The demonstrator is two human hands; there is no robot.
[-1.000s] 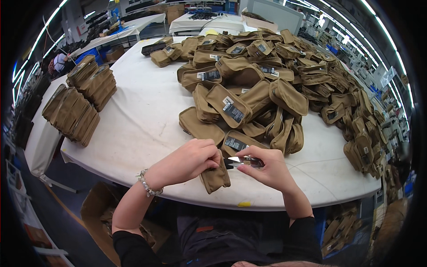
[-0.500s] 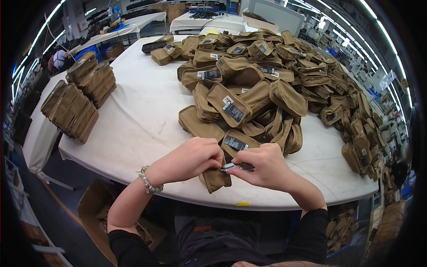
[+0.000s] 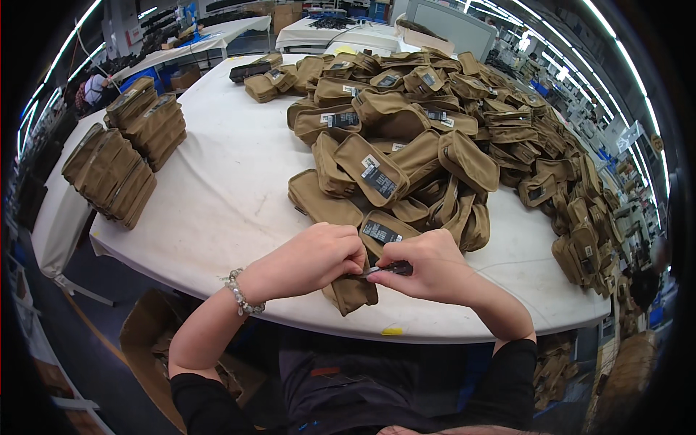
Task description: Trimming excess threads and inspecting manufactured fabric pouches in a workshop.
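Observation:
My left hand (image 3: pixel 326 257), with a beaded bracelet at the wrist, grips a small khaki fabric pouch (image 3: pixel 348 297) near the front edge of the white-covered table (image 3: pixel 217 188). My right hand (image 3: pixel 428 264) is closed round small metal snips with a dark handle (image 3: pixel 395 268), their tip against the pouch beside my left fingertips. Just beyond both hands lies a large heap of similar pouches (image 3: pixel 377 174), some with black and white tags.
Stacked pouches (image 3: pixel 109 174) stand at the left. Piled pouches (image 3: pixel 580 239) extend along the right edge. A cardboard box (image 3: pixel 138 333) sits below the table at the left. A person (image 3: pixel 94 90) is at the far left, and other tables (image 3: pixel 304 32) stand behind.
My right hand has drawn in toward my left, and the snips' blades, earlier apart in plain view, are now narrowed at the pouch. My left hand keeps hold of the pouch.

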